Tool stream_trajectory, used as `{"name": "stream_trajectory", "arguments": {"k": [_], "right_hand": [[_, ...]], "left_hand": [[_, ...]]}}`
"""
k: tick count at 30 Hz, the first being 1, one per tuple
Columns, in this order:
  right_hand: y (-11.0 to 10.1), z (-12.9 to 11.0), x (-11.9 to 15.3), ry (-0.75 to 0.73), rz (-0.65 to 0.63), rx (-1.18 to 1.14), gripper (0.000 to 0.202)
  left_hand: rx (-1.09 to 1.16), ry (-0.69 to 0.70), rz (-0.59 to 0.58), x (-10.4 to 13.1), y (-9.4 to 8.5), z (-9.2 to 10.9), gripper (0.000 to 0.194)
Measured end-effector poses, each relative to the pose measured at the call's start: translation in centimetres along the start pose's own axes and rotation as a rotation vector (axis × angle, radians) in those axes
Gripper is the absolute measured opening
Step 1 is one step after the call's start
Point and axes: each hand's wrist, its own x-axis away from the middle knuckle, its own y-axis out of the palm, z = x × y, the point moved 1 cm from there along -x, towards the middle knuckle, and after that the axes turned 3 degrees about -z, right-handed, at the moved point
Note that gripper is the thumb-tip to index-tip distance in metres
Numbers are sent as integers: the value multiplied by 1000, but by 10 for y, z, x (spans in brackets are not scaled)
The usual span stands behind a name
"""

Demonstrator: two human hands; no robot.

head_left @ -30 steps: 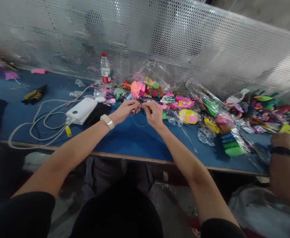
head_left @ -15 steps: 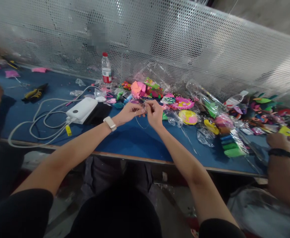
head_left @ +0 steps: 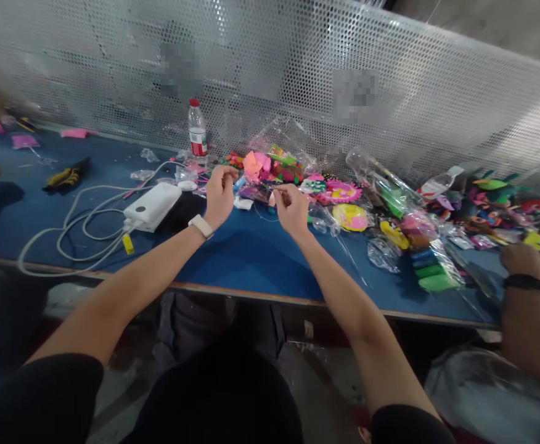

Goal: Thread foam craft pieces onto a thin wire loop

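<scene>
Against the frame half a second earlier, my hands have parted: their fingertips then met over a fine looped strand point(head_left: 261, 217). My left hand point(head_left: 220, 197) has withdrawn to about 10 o'clock; its thumb and fingers are curled close, and I cannot tell whether they hold anything. My right hand point(head_left: 292, 209), at 3 o'clock, keeps a nearly closed pinch, with the strand apparently caught at the fingertips and sagging towards the left hand. A small white piece point(head_left: 243, 203), formerly covered by my left hand, now shows between the two.

Limits of movement: the front edge of the blue table point(head_left: 251, 265) runs across at 6 o'clock, with a broad stretch of blue surface between it and my hands. Bagged, coloured craft pieces point(head_left: 339, 192) crowd from 12 to 3 o'clock before the perforated metal panel point(head_left: 270, 74). A white power bank point(head_left: 153, 205) with cables stands at 9 o'clock, beyond my left wrist
</scene>
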Motion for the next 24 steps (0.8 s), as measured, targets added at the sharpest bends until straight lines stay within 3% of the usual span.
{"name": "stream_trajectory", "arguments": {"k": [6,12,17,24], "right_hand": [[5,-6,2,-50,-43,25,31],[6,-13,3,-65,-71,-41,22],[6,-13,5,-98,-74,24,21],[8,-15,6,-142,-43,20,23]], "left_hand": [[-64,245,-332,14,9,35,23],[25,133,-334,17,15,34,19],[162,102,-421,15,14,39,10],[100,166,-453,16,11,43,37]]}}
